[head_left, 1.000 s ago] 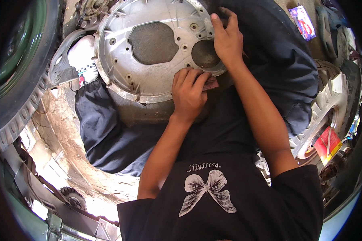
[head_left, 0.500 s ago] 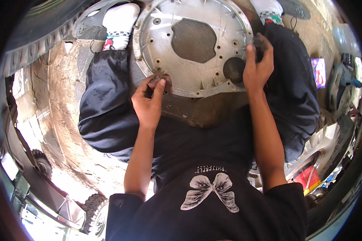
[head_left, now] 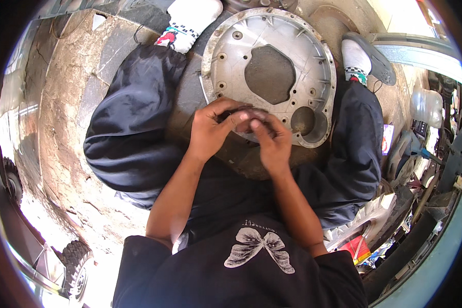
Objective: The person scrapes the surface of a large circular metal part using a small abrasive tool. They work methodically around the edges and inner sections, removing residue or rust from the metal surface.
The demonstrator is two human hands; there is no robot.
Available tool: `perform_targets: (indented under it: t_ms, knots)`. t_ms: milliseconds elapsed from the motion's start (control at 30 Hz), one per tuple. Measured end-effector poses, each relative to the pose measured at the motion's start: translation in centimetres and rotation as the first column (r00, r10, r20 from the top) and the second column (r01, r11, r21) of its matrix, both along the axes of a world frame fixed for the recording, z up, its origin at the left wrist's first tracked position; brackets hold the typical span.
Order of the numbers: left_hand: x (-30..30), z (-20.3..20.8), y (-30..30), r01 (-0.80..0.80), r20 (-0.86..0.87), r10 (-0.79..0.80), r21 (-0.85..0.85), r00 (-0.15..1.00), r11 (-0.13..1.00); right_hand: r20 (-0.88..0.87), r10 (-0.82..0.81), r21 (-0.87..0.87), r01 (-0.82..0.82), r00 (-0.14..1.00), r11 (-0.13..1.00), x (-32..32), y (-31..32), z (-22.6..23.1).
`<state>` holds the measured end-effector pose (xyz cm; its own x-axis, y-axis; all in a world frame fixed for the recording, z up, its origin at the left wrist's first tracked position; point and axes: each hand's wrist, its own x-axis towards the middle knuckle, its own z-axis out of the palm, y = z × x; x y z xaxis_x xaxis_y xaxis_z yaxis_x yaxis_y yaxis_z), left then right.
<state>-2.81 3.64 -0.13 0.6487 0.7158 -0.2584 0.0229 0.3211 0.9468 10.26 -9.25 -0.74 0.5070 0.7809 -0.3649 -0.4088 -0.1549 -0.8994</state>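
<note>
A round grey metal bell housing [head_left: 230, 69] lies between my legs, with a large opening in its middle and a smaller round hole at its lower right. Above its near edge my two hands meet. My left hand [head_left: 210, 128] pinches one side of a small, dark reddish-brown piece of sandpaper [head_left: 245, 124], thumb against fingers. From the other side my right hand [head_left: 275, 143] grips the same piece between thumb and fingers. The fingers cover part of it, and part of the housing's rim is hidden behind the hands.
My bent legs flank the housing, with a socked foot [head_left: 195, 18] at the far left and another [head_left: 355, 56] at the far right. To the right are a clear plastic bottle [head_left: 426, 107], a purple packet [head_left: 387, 139] and a red-and-yellow container [head_left: 356, 248]. A knobbly tyre [head_left: 77, 264] stands lower left.
My right hand has left the housing's right rim and come in to the sandpaper that my left hand holds. My view has shifted, so the housing appears further right and lower.
</note>
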Motion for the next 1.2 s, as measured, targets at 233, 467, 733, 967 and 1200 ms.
perform_targets:
  t_ms: [233,467,733,967,1200]
  knots:
    - [0.4,-0.3,0.1,0.043,-0.022,-0.045,-0.090,0.999,0.995,0.146,0.184,-0.116,-0.168,0.972,0.979,5.3,0.9,1.9]
    - [0.8,-1.1,-0.7,0.007,-0.131,-0.002,0.040,0.991,0.999,0.109,0.132,-0.049,-0.127,0.985,0.991,4.0,1.2,-0.2]
    - [1.3,-0.1,-1.1,0.009,-0.247,0.067,0.294,0.967,0.956,-0.013,0.185,-0.037,-0.186,0.983,0.982,5.1,0.8,1.6]
    - [2.2,1.7,-4.0,-0.128,-0.218,0.236,0.418,0.947,0.899,0.001,0.219,0.024,-0.219,0.976,0.975,5.2,0.0,2.6]
    - [2.1,1.6,-3.3,-0.095,-0.169,0.145,0.271,0.975,0.958,-0.038,0.154,0.131,-0.148,0.987,0.980,4.8,0.0,0.2]
